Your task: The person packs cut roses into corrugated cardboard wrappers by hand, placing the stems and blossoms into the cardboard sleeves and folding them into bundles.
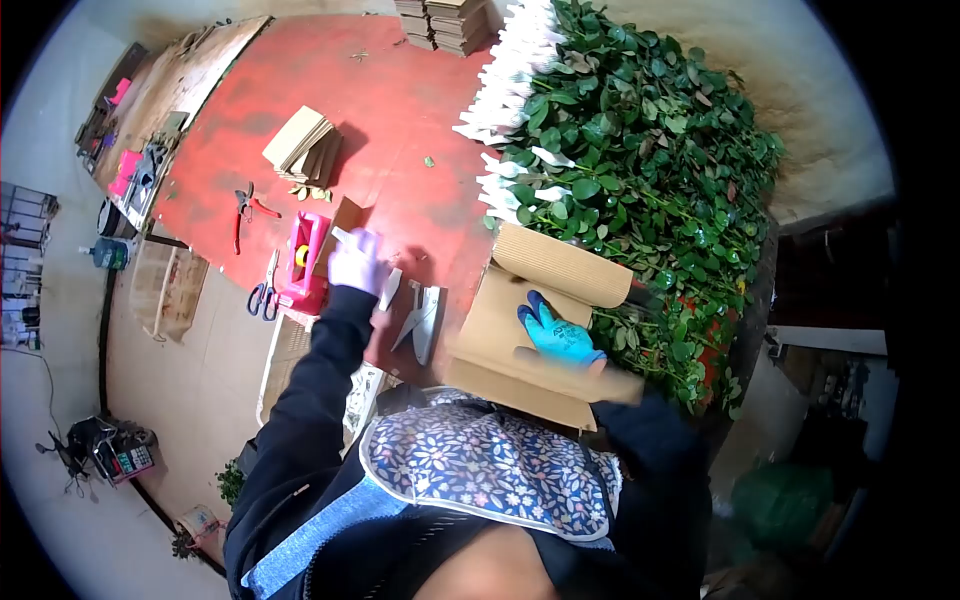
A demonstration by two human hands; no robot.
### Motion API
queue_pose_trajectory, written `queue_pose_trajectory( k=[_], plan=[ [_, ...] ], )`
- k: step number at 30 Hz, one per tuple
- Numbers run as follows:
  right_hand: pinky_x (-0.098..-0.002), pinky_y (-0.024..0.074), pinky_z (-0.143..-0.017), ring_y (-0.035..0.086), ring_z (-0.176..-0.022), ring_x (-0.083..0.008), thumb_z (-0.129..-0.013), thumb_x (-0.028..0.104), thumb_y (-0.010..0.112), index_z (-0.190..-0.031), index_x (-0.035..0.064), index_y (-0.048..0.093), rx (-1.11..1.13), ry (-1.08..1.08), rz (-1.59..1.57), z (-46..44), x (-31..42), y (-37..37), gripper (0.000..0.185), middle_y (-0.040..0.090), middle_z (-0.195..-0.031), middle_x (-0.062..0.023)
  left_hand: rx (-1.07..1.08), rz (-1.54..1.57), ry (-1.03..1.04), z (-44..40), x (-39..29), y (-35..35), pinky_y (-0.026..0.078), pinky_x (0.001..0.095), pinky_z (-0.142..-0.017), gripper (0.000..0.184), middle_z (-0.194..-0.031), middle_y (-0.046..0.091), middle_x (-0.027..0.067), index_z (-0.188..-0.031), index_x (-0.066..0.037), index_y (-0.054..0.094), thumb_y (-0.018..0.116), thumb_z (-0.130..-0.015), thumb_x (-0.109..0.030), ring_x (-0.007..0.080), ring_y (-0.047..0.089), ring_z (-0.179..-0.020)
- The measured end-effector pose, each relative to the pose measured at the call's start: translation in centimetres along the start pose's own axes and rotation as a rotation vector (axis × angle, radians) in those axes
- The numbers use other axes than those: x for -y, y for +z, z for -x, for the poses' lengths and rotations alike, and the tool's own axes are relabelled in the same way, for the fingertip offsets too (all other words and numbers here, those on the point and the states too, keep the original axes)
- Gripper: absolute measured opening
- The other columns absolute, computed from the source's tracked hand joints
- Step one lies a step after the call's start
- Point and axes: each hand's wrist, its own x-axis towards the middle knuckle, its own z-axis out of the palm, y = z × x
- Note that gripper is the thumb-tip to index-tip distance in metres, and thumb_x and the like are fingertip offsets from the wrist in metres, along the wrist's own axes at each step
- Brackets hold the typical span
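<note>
Blue floral apron (480, 455) fronted edge of red surface (400, 130); teal-gloved right hand (560, 336) lay unclenched on brown cardboard (495, 325); lavender-gloved left hand's (356, 264) grip was indeterminable.

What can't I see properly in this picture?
In the head view:
Left hand: blurred, so its grip is unclear.
Brown strip by the right hand: too blurred to name.
White wraps: they hide what's inside.
Far cardboard stack: cut off by the top edge.

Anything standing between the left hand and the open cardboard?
Yes: a pale tool sits on the red table between the left hand and the open cardboard; the hand could probably pass over it.
</note>
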Motion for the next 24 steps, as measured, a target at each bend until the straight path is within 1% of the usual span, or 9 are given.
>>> queue_pose_trajectory(
  k=[2, 3, 4, 7, 13, 15, 19, 22, 24],
  plan=[
    [-0.0451, 0.0528, -0.080, 0.065, -0.094, -0.0353, -0.087, 0.042, 0.058, -0.142, 0.0033, 0.041, -0.083, -0.016, 0.031, 0.6, 1.0, -0.7, 0.069, 0.026, -0.154, -0.0243, -0.039, -0.233, -0.238, -2.5, 3.4, 0.4, 0.047, 0.0508, -0.081, 0.062, -0.120, 0.055, 0.0121, -0.127, -0.011, 0.052, 0.074, -0.071, -0.026, 0.0349, 0.057, -0.100],
    [-0.0447, 0.0527, -0.081, 0.065, -0.095, -0.0352, -0.088, 0.043, 0.058, -0.142, 0.0028, 0.041, -0.098, -0.015, 0.042, 0.6, 1.0, -0.5, 0.069, 0.028, -0.153, -0.0248, -0.085, -0.287, -0.227, -3.3, 5.5, 1.0, 0.043, 0.0509, -0.087, 0.070, -0.124, 0.053, 0.0103, -0.135, -0.012, 0.048, 0.075, -0.072, -0.028, 0.0328, 0.054, -0.107],
    [-0.0447, 0.0527, -0.081, 0.065, -0.095, -0.0352, -0.088, 0.043, 0.058, -0.142, 0.0028, 0.041, -0.093, -0.013, 0.051, 0.6, 1.0, -0.4, 0.069, 0.028, -0.153, -0.0248, 0.040, -0.231, -0.299, -4.3, 6.5, 0.7, 0.041, 0.0469, -0.090, 0.073, -0.121, 0.056, 0.0070, -0.138, -0.012, 0.046, 0.075, -0.073, -0.029, 0.0311, 0.052, -0.110],
    [-0.0446, 0.0532, -0.077, 0.066, -0.091, -0.0337, -0.086, 0.041, 0.058, -0.141, 0.0044, 0.043, -0.108, -0.015, 0.054, 0.6, 0.9, -0.4, 0.068, 0.028, -0.153, -0.0230, 0.302, -0.400, -0.292, -6.3, 8.2, 2.1, 0.044, 0.0456, -0.088, 0.060, -0.114, 0.061, 0.0050, -0.128, -0.017, 0.053, 0.076, -0.074, -0.032, 0.0286, 0.053, -0.110],
    [-0.0445, 0.0532, -0.074, 0.066, -0.083, -0.0338, -0.085, 0.041, 0.059, -0.142, 0.0045, 0.043, -0.165, -0.034, 0.037, 0.6, 0.7, 0.2, 0.069, 0.028, -0.154, -0.0222, 0.255, -0.400, -0.259, -6.5, 8.8, 3.3, 0.042, 0.0475, -0.084, 0.049, -0.101, 0.065, 0.0054, -0.118, -0.020, 0.058, 0.075, -0.073, -0.029, 0.0291, 0.053, -0.109],
    [-0.0446, 0.0530, -0.074, 0.066, -0.084, -0.0341, -0.085, 0.040, 0.059, -0.141, 0.0045, 0.044, -0.163, -0.030, 0.020, 0.6, 0.6, 0.2, 0.068, 0.028, -0.154, -0.0221, 0.252, -0.328, -0.301, -6.8, 6.9, 1.2, 0.041, 0.0470, -0.085, 0.034, -0.099, 0.065, 0.0057, -0.103, -0.017, 0.062, 0.072, -0.071, -0.025, 0.0285, 0.053, -0.108],
    [-0.0450, 0.0528, -0.074, 0.066, -0.085, -0.0343, -0.085, 0.039, 0.060, -0.140, 0.0042, 0.045, -0.208, -0.046, 0.024, 0.8, 0.7, 0.2, 0.067, 0.029, -0.153, -0.0216, 0.269, -0.307, -0.276, -6.9, 7.3, 1.7, 0.040, 0.0475, -0.085, 0.033, -0.096, 0.066, 0.0082, -0.102, -0.017, 0.061, 0.072, -0.073, -0.026, 0.0290, 0.054, -0.107],
    [-0.0448, 0.0530, -0.074, 0.066, -0.088, -0.0338, -0.085, 0.038, 0.060, -0.140, 0.0045, 0.046, -0.146, -0.002, 0.012, 0.7, 1.2, -0.7, 0.066, 0.030, -0.153, -0.0210, 0.211, -0.206, -0.268, -6.8, 8.5, 1.6, 0.048, 0.0478, -0.076, 0.030, -0.088, 0.068, 0.0127, -0.105, -0.016, 0.060, 0.069, -0.080, -0.027, 0.0349, 0.062, -0.090],
    [-0.0448, 0.0530, -0.074, 0.066, -0.089, -0.0337, -0.085, 0.038, 0.060, -0.139, 0.0048, 0.046, -0.119, 0.015, 0.008, 0.7, 1.5, -1.0, 0.065, 0.031, -0.153, -0.0208, 0.142, -0.091, -0.379, -6.6, 8.5, 1.4, 0.051, 0.0503, -0.075, 0.031, -0.089, 0.068, 0.0165, -0.111, -0.015, 0.057, 0.066, -0.083, -0.027, 0.0391, 0.065, -0.085]
  ],
)
